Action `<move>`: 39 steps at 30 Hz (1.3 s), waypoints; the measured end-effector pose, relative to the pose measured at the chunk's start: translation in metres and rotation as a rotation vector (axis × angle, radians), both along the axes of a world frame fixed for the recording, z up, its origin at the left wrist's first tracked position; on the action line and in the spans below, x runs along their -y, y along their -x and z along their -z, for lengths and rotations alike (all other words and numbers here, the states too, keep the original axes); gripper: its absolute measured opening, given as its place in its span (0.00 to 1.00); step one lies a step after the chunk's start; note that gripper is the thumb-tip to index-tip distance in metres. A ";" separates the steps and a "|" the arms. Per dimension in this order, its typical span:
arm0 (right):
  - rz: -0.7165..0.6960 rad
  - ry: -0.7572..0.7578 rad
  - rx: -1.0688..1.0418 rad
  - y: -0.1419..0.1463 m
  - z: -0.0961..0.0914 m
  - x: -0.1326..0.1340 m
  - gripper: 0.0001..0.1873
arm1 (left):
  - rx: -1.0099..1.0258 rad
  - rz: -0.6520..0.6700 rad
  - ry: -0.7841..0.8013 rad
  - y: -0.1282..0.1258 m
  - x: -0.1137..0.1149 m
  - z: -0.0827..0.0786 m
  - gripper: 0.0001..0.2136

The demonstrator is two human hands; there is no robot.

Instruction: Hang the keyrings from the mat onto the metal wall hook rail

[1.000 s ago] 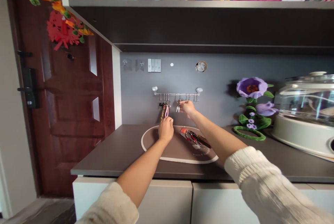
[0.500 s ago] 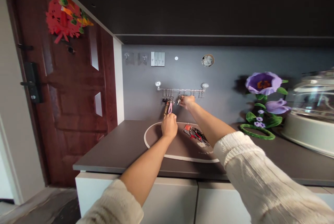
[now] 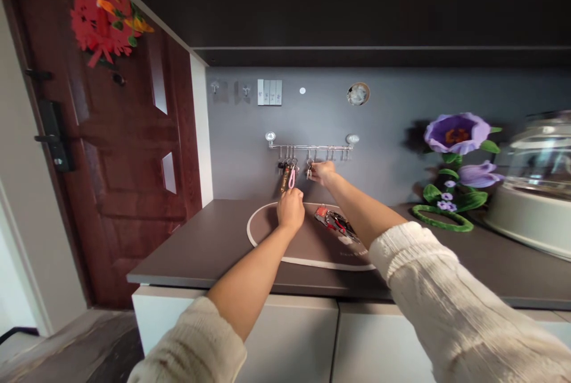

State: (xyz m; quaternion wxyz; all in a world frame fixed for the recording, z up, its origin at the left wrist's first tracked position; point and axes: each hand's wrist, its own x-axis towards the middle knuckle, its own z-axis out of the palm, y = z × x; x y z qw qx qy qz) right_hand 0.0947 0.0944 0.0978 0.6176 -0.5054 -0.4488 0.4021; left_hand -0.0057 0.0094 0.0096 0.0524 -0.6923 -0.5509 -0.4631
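Observation:
My right hand [image 3: 323, 172] is closed in a pinch on a small bunch of keys [image 3: 309, 172], whose ring is up close to a hook of the metal hook rail [image 3: 312, 147]. Whether the ring sits on that hook I cannot tell. Lower and to the left, my left hand [image 3: 291, 209] is closed over the mat, and what it holds, if anything, is hidden. Just above it hang other keys with a brown lettered strap [image 3: 285, 179] and a pink loop [image 3: 292, 178]. More keys [image 3: 332, 217] with red and black parts lie on the brown mat [image 3: 263, 225].
A purple flower ornament [image 3: 455, 133] and a clear-domed white appliance [image 3: 526, 210] stand at the right of the dark counter [image 3: 187, 252]. A dark shelf [image 3: 348, 8] overhangs it. White switches [image 3: 270, 92] are on the wall. A red-brown door [image 3: 134, 192] is at the left.
The camera view has shifted slightly. The keys in my right hand now show their ring right beneath a hook. My left hand stays closed in about the same place.

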 end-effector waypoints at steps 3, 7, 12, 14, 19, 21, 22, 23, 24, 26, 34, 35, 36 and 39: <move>-0.018 -0.015 0.018 -0.001 0.002 0.001 0.08 | -0.010 -0.003 0.009 0.000 0.000 0.000 0.11; -0.030 -0.027 0.039 -0.003 0.003 0.001 0.07 | -0.023 0.000 0.014 0.000 -0.001 0.002 0.10; -0.038 -0.038 0.070 -0.007 0.005 0.004 0.09 | -0.050 0.005 0.021 0.000 -0.003 0.003 0.11; -0.030 -0.046 0.085 -0.009 0.006 0.006 0.08 | -0.061 0.011 0.026 0.000 -0.004 0.004 0.11; -0.031 -0.066 0.118 -0.018 0.011 0.015 0.07 | -0.079 0.024 0.038 0.000 -0.005 0.006 0.10; -0.048 -0.083 0.131 -0.022 0.013 0.023 0.06 | -0.081 0.032 0.047 -0.001 -0.005 0.006 0.09; -0.059 -0.092 0.137 -0.024 0.015 0.027 0.06 | -0.085 0.039 0.052 -0.001 -0.005 0.007 0.09; -0.071 -0.100 0.143 -0.026 0.017 0.033 0.06 | -0.091 0.049 0.057 -0.001 -0.005 0.007 0.09; -0.082 -0.108 0.152 -0.029 0.020 0.038 0.05 | -0.100 0.062 0.063 -0.002 -0.004 0.007 0.09; -0.101 -0.130 0.191 -0.034 0.026 0.047 0.05 | -0.124 0.091 0.077 -0.002 -0.004 0.008 0.08; -0.023 -0.228 0.552 -0.065 0.065 0.057 0.03 | -0.203 0.173 0.177 -0.005 -0.006 0.014 0.08; -0.025 -0.224 0.601 -0.068 0.068 0.057 0.03 | -0.210 0.179 0.195 -0.006 -0.006 0.015 0.08; -0.028 -0.216 0.652 -0.069 0.069 0.057 0.03 | -0.218 0.186 0.212 -0.006 -0.007 0.015 0.08; -0.033 -0.201 0.797 -0.071 0.071 0.059 0.04 | -0.242 0.215 0.246 -0.006 -0.009 0.016 0.10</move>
